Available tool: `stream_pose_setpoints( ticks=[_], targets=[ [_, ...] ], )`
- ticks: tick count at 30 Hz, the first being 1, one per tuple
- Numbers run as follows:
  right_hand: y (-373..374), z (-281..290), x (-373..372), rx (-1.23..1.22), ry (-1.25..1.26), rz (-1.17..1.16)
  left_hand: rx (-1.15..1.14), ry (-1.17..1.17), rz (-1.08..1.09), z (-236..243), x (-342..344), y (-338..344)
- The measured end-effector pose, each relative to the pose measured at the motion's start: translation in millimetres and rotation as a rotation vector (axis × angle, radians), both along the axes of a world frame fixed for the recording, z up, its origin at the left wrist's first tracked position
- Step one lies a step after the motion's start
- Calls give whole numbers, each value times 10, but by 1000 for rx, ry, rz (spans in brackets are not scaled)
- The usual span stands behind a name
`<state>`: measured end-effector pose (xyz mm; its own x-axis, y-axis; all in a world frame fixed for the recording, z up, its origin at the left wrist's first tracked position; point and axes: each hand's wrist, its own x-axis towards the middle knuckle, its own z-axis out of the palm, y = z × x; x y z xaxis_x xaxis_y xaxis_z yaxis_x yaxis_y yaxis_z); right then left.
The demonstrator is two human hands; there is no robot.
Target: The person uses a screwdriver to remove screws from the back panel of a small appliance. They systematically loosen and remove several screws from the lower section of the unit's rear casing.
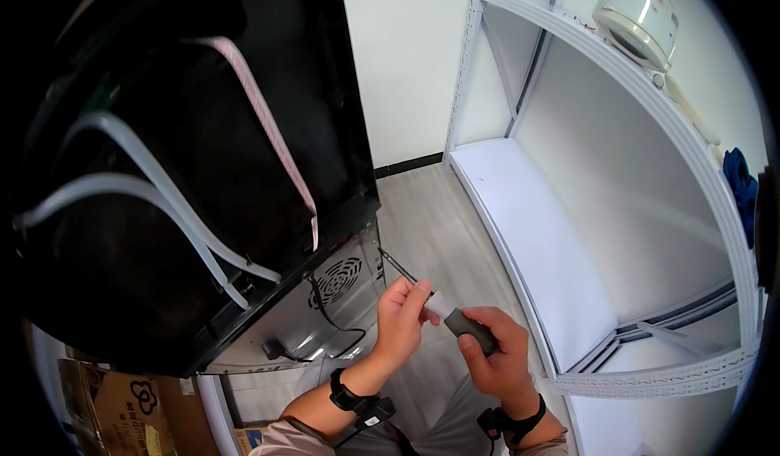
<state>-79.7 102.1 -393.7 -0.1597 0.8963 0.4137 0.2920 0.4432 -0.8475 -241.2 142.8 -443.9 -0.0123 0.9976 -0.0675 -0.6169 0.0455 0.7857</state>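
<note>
A screwdriver (471, 332) with a dark grey handle, a pale collar and a thin dark shaft lies slantwise between my hands. My left hand (398, 316) pinches it at the front, where the shaft meets the collar. Around the rear of the grey handle, my right hand (504, 352) is closed. The shaft points up and left, its tip near the right edge of a metal housing (288, 326) with a round vent (335, 284). Whether the tip touches a screw there, I cannot tell. Above the housing stands a large black appliance panel (187, 237).
Two whitish hoses (154, 168) and a pink-white ribbon cable (258, 107) run over the panel. A black cord (329, 318) hangs by the vent. White shelving (536, 245) stands right, with a white pot-like appliance (638, 17) on top. Cardboard boxes (122, 407) sit lower left.
</note>
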Motion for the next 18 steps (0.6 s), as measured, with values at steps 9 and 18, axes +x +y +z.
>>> stream_pose_setpoints(
  ticks=[9, 18],
  targets=[
    [134, -516, -133, 377, 63, -97, 65, -224, 73, -249, -23, 3],
    [-2, -554, -168, 559, 155, -248, 166, -252, -38, -177, 34, -88]
  ],
)
